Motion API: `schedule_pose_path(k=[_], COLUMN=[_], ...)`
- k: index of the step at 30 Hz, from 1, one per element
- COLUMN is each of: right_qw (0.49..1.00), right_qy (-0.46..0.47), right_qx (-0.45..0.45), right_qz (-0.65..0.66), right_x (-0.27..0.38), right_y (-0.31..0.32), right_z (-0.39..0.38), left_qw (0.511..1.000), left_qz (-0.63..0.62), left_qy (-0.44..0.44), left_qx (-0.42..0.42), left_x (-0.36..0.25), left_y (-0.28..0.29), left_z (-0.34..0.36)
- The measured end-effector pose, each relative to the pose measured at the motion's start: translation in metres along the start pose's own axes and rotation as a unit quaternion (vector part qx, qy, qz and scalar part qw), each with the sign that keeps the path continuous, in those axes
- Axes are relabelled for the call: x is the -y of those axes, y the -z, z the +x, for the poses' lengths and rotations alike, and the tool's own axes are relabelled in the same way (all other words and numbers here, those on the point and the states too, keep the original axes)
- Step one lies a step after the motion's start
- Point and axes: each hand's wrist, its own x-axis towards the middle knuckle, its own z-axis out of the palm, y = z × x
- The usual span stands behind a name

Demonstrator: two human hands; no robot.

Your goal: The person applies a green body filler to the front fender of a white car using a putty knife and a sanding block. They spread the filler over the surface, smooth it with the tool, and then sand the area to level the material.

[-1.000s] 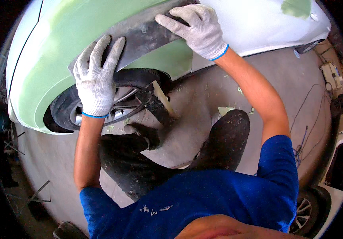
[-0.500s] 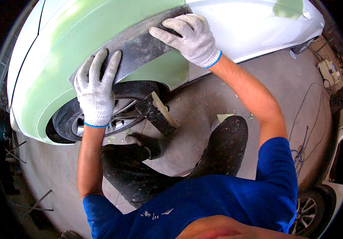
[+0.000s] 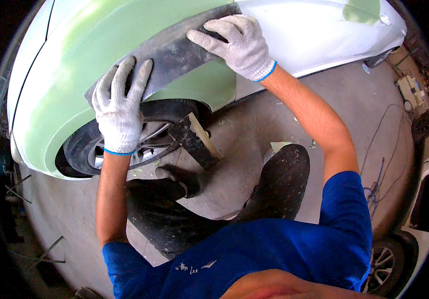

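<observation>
A long, dark grey flexible sheet (image 3: 172, 57) lies against the green-coated fender (image 3: 82, 60) of a white car, bending along it above the wheel arch. My left hand (image 3: 120, 109), in a white knit glove, holds its left end, fingers stretched across its face. At the upper right end, my right hand (image 3: 239, 45), gloved the same way, grips the sheet with its fingers over the upper edge. What lies under my palms is hidden. Below the sheet is the car's wheel (image 3: 147, 134).
A black block with a pale side (image 3: 194, 142) stands by the wheel, near my feet. Green scraps lie on the grey floor (image 3: 244, 129). A loose cable (image 3: 374, 192) lies at the right, beside another vehicle (image 3: 399, 249). Metal stand legs (image 3: 45, 254) show at lower left.
The view has shifted slightly. Both hands stay on the sheet, which shows hardly any movement against the fender.
</observation>
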Motion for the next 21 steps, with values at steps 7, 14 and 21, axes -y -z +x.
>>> schedule_pose_path(k=[7, 14, 21], right_qw=[1.000, 0.998, 0.991], right_qy=[-0.017, -0.030, -0.037], right_qx=[0.010, 0.036, 0.090], right_qz=[0.020, 0.030, 0.088], right_x=[0.004, 0.016, 0.029], right_y=[-0.011, -0.004, 0.022], right_z=[-0.010, -0.022, -0.030], left_qw=[1.000, 1.000, 0.994], left_qz=[0.001, -0.005, -0.063], left_qy=[-0.005, -0.002, 0.019], left_qx=[0.012, 0.012, 0.087], left_x=[0.000, -0.009, -0.025], left_y=[-0.005, -0.007, 0.005], left_z=[-0.003, -0.012, -0.029])
